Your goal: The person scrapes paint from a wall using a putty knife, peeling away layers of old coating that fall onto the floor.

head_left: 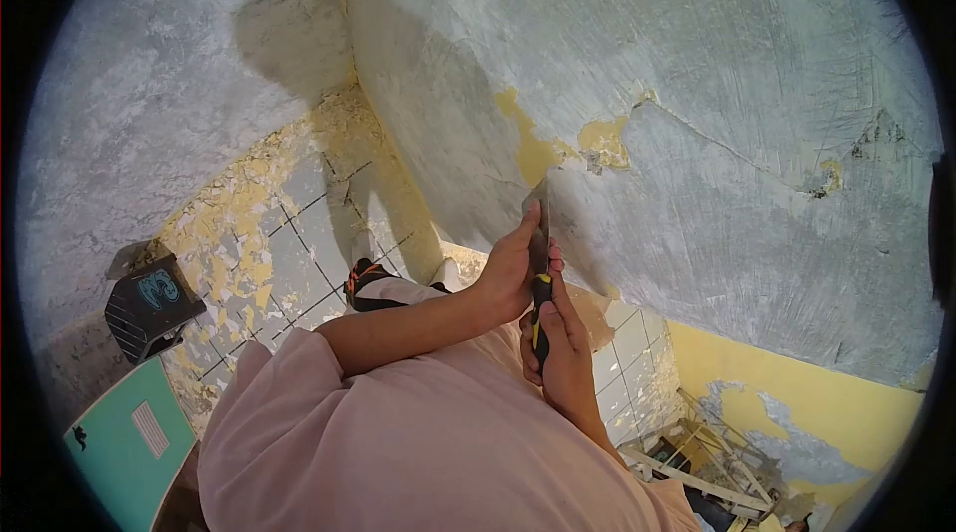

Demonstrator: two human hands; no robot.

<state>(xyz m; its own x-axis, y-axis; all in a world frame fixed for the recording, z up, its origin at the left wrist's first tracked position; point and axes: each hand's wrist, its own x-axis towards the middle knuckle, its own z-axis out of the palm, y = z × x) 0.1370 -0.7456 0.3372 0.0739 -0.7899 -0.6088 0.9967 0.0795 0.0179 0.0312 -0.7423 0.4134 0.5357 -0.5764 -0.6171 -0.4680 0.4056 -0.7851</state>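
My right hand (564, 351) is wrapped round the black and yellow handle of a scraper (541, 291). My left hand (510, 268) grips the same tool higher up, with the thumb pressed along its metal blade. The blade points up at the wall (697, 213), its tip right at the grey surface just below a bare yellow patch (538, 148). Grey coating covers most of this wall, with scratch marks all over and a ragged raised edge running right from a second yellow patch (603, 141).
Yellow paint flakes (244, 268) litter the tiled floor (304, 233). A black box-like object (151, 303) stands at the left, above a teal panel (139, 442). Pale frame pieces and debris (717, 462) lie at the lower right, beside a yellow lower wall (797, 373).
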